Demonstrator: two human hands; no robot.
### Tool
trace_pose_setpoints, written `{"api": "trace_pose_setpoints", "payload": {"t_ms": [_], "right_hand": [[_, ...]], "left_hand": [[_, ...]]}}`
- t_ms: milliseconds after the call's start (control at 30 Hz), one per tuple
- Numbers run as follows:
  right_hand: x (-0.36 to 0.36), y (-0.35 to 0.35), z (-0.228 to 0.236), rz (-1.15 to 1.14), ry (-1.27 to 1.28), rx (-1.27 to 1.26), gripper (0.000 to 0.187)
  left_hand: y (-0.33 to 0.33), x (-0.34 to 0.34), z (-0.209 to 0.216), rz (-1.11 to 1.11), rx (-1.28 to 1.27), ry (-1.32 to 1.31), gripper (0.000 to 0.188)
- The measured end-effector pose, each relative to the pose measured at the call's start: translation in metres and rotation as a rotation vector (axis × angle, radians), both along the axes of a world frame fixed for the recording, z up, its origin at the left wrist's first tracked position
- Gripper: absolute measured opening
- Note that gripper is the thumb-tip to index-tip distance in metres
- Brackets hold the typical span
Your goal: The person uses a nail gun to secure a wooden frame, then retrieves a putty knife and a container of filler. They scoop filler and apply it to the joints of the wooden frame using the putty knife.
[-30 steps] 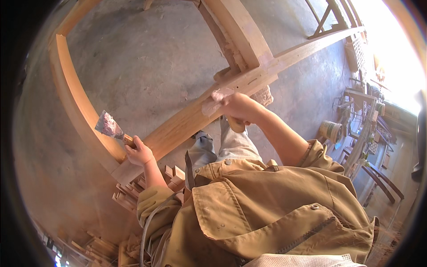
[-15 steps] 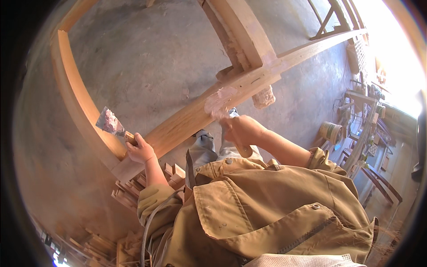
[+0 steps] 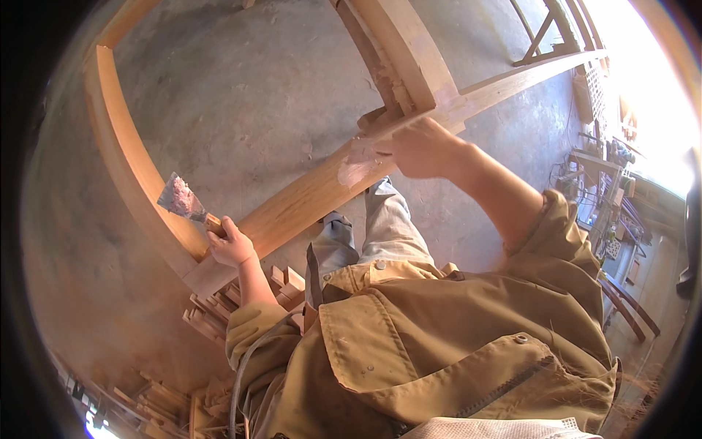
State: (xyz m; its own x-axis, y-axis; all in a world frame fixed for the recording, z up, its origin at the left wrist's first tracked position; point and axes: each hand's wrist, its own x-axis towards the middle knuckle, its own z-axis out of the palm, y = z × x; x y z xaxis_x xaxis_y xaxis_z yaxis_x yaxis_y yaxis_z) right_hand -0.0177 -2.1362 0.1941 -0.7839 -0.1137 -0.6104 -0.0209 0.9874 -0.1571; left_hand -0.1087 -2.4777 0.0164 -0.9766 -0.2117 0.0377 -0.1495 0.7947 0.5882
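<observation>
My left hand (image 3: 232, 245) is closed round the wooden handle of a putty knife (image 3: 183, 199), whose metal blade carries a heap of pinkish putty. It hovers by the corner of a wooden frame (image 3: 292, 208). Over the frame's near beam, my right hand (image 3: 424, 150) is closed on a second putty knife, its wooden handle seen half a second earlier but now mostly hidden by the hand. To the left of that hand, a smeared patch of pinkish putty (image 3: 356, 170) lies on the beam.
A thick crosspiece (image 3: 409, 58) joins the beam from the far side. Stacked wood offcuts (image 3: 212, 314) lie at the lower left, by my left forearm. Along the right stands a cluttered row of tools and timber (image 3: 610, 183). Concrete floor (image 3: 248, 110) shows inside the frame.
My right hand has moved up and right along the beam, away from my body, leaving the putty patch more exposed. My left hand and its putty knife are nearly still.
</observation>
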Motion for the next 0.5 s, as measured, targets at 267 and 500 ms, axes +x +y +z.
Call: {"api": "trace_pose_setpoints", "payload": {"t_ms": [267,500], "right_hand": [[-0.088,0.028,-0.023,-0.023,-0.523,-0.098,0.038],[-0.133,0.052,-0.015,0.026,-0.938,0.118,0.036]], "left_hand": [[-0.003,0.0,-0.006,0.048,0.046,-0.016,0.039],[0.0,0.002,-0.004,0.073,0.09,-0.007,0.038]]}}
